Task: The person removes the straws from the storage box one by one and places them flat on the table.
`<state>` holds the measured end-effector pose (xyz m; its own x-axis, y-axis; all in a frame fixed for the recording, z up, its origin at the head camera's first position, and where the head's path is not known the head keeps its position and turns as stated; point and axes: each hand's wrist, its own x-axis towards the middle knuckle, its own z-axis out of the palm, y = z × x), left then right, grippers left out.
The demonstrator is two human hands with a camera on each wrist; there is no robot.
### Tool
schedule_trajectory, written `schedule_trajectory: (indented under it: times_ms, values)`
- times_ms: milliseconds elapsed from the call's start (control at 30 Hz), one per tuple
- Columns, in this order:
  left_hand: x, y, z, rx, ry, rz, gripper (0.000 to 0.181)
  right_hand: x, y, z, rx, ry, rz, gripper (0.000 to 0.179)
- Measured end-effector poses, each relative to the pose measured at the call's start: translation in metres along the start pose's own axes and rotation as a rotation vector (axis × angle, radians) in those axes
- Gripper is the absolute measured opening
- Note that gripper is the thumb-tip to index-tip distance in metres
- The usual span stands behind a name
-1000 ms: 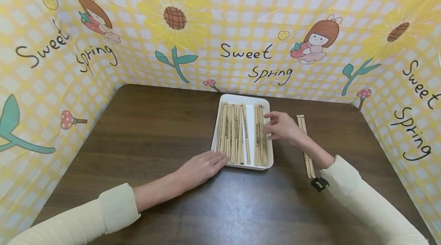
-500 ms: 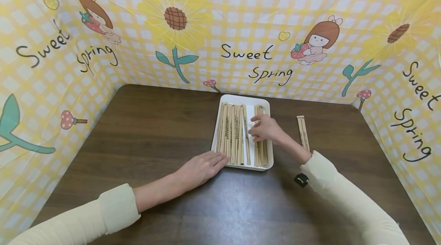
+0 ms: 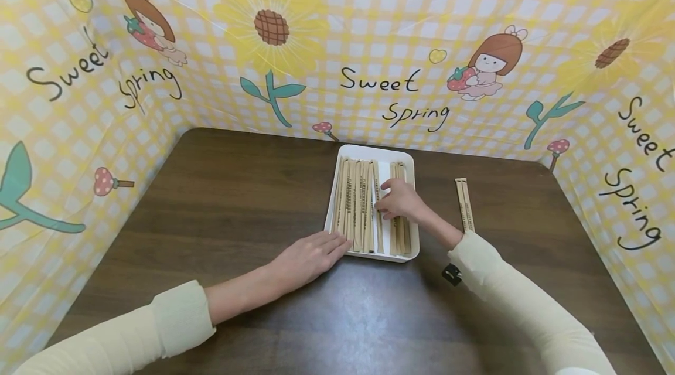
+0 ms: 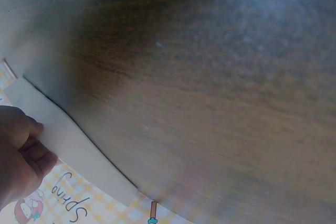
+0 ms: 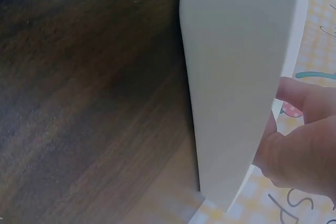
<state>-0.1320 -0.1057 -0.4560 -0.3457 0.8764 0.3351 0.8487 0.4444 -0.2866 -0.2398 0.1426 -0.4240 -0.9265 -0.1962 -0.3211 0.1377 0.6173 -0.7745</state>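
Note:
A white tray [image 3: 374, 152] holds slim, brown paper-wrapped sticks [image 3: 354, 205] with printed text, resembling wrapped straws. They lie lengthwise in a larger left group and a smaller right group [image 3: 399, 234], with a strip of white tray floor between. My left hand [image 3: 311, 255] rests at the near-left corner, its fingers extended over the rim. From the right, my right hand [image 3: 402, 200] reaches over the tray wall [image 5: 236, 87], fingers spread and slightly bent. Its fingertips are at the rightmost stick [image 3: 379, 234] of the left group; whether they touch it is unclear.
Two more wrapped sticks [image 3: 464, 205] lie side by side on the brown table [image 3: 253, 187], right of the tray and partly behind my right sleeve. A yellow checked cloth [image 3: 369, 23] surrounds the table at the back and sides. A black device [image 3: 452, 274] sits under my right wrist.
My right hand has moved left from the tray's right edge, across the right group, to the left group's last stick. The left hand and tray have stayed in place.

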Motion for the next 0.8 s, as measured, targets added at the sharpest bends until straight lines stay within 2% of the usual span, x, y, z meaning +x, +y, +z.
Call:
schedule_trajectory:
  times_ms: [467,800]
  values:
    - [0.000,0.000,-0.001,0.003,-0.017,-0.005,0.038,0.007,0.001,0.002,-0.163,0.031,-0.006,0.054]
    - [0.001,0.000,-0.002,-0.002,-0.027,-0.009,0.038,0.000,-0.002,-0.011,-0.014,0.020,0.062,0.059]
